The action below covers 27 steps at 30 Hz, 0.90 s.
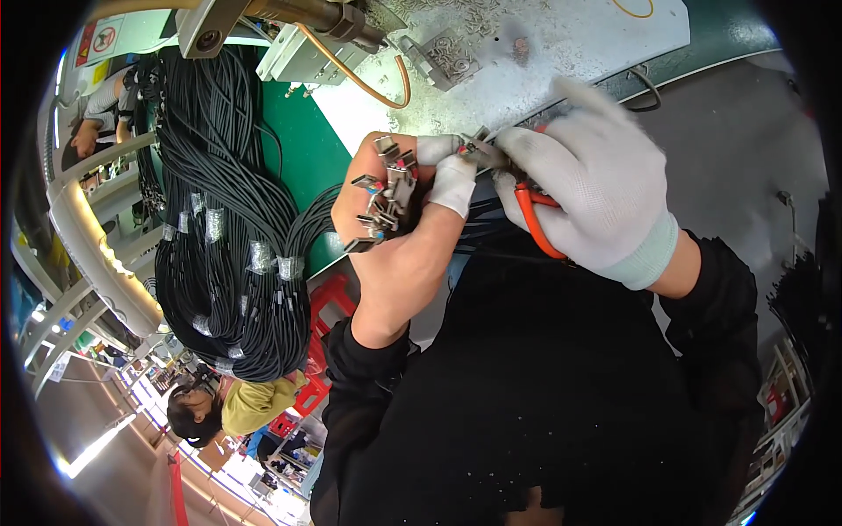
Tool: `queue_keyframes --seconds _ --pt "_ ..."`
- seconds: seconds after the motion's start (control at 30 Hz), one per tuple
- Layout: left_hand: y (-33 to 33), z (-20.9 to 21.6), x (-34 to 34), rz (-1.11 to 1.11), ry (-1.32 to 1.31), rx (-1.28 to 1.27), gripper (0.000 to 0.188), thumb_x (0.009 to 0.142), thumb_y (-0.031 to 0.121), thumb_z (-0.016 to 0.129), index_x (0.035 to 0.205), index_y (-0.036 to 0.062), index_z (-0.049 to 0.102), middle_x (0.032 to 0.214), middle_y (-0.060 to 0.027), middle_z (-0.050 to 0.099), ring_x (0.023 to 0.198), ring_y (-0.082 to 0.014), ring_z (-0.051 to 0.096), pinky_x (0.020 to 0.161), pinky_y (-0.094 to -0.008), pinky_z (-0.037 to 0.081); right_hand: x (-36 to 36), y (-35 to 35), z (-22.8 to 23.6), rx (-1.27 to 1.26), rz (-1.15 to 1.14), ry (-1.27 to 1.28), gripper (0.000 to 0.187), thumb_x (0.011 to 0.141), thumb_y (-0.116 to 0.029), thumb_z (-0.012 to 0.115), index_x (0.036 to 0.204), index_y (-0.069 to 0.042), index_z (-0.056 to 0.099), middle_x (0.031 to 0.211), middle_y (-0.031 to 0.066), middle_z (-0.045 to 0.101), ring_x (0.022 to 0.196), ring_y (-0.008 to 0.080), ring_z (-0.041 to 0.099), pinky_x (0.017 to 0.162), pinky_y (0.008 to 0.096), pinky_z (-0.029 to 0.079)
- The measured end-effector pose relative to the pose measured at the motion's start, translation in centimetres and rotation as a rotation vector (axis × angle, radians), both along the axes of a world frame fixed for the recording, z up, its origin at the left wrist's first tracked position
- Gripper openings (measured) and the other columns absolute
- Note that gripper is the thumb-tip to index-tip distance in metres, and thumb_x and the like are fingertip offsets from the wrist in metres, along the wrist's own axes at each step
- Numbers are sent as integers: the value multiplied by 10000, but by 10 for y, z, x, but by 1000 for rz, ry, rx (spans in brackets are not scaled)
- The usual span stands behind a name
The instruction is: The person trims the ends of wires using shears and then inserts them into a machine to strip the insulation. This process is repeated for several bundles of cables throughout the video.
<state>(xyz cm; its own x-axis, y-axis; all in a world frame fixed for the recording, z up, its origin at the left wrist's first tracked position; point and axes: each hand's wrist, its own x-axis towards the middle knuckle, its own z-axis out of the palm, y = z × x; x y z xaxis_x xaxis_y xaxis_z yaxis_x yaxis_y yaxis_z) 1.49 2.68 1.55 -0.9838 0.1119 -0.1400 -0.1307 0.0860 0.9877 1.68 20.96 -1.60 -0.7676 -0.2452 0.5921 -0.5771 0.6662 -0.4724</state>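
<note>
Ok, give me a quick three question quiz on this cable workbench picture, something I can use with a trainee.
1. True or false: the right hand wears a white glove.
2. What does the left hand grip? A) a bunch of metal connectors on black wires B) a paint brush C) a cup
3. Fill in: the handles of the cutters in the right hand are ____.

Key: 1 true. 2 A. 3 orange. Large black cable bundles hang at the person's left, over the green bench.
</note>
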Motion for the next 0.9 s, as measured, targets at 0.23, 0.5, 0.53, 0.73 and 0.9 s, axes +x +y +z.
queue_keyframes --seconds 0.23,0.5,0.53,0.73,0.9 --pt "9 -21 -4 -92 556 -289 212 851 -34 613 1039 13 528 767 -3 560 586 -44 474 516 -193 363 15 1 9 -367 117 -548 182 766 -151 705 913 -75 631 593 85 524 525 272 561 513 321 456" --pt "0 -13 3 29 89 -11 220 825 -72 550 1005 39 491 695 -1 518 527 -70 447 486 -214 380 3 15 21 -287 -42 -319 168 740 -94 703 894 -57 647 660 91 575 509 268 531 520 311 464" --pt "0 -11 -1 28 88 -6 220 825 -72 550 1005 39 491 695 -1 518 527 -70 447 486 -214 380 3 14 15 -281 -45 -319 168 740 -94 703 894 -57 647 660 91 575 509 268 531 520 311 464" --pt "-7 0 -7 -43 -192 332 170 858 -42 526 993 35 455 630 9 458 466 -41 351 424 -215 247 -3 -14 -20 -122 -46 16 219 687 -92 736 888 -73 651 622 72 532 516 264 528 514 336 456" --pt "-11 0 -6 -41 -209 358 167 850 -35 584 980 17 491 643 11 489 494 -42 403 444 -211 300 7 -18 -15 -120 38 -188 163 722 -99 713 867 -69 647 614 72 527 512 218 543 497 304 444"
